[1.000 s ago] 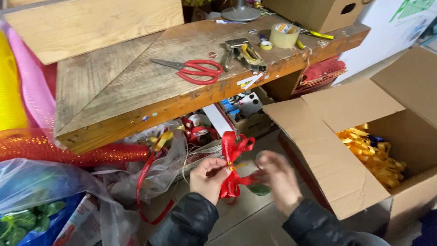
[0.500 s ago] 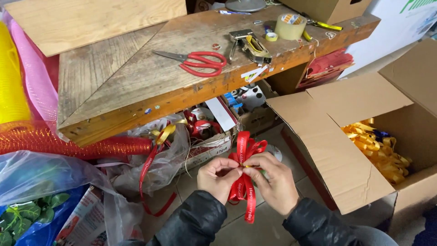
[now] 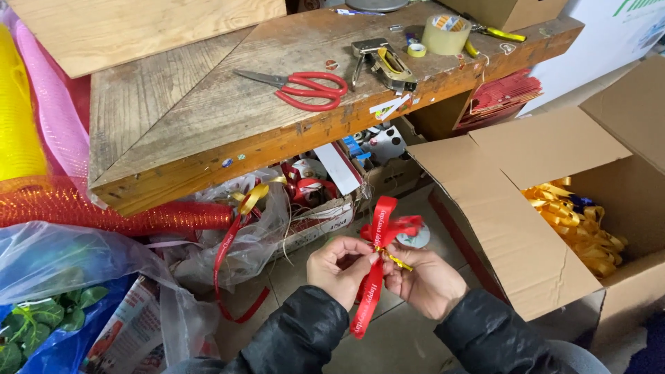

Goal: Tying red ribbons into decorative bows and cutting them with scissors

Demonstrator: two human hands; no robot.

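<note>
Both hands meet at the knot of a red satin ribbon bow with gold lettering (image 3: 379, 239). The left hand (image 3: 339, 269) pinches the ribbon just below the knot between thumb and forefinger, clenched on the fabric. The right hand (image 3: 426, 280) closes its fingertips on a thin gold twist tie (image 3: 395, 257) that wraps the bow's waist and pokes out toward the right. The two grips sit touching, with the knot between them, so neither hand is nearer than the other.

The bow's long axis runs nearly upright, leaning a little: loops rise above the hands, one standing tall and another folding off to the right, while a single long tail hangs down past the left wrist over the black sleeves. The ribbon is glossy, flat and limp.

Beyond the hands, to the right, an open brown cardboard box (image 3: 485, 187) holds a heap of yellow ribbon bows (image 3: 578, 225). Above lies a worn wooden workbench (image 3: 208, 118) with red-handled scissors (image 3: 305, 86), a metal staple gun (image 3: 381, 62) and a roll of clear packing tape (image 3: 445, 33).
</note>
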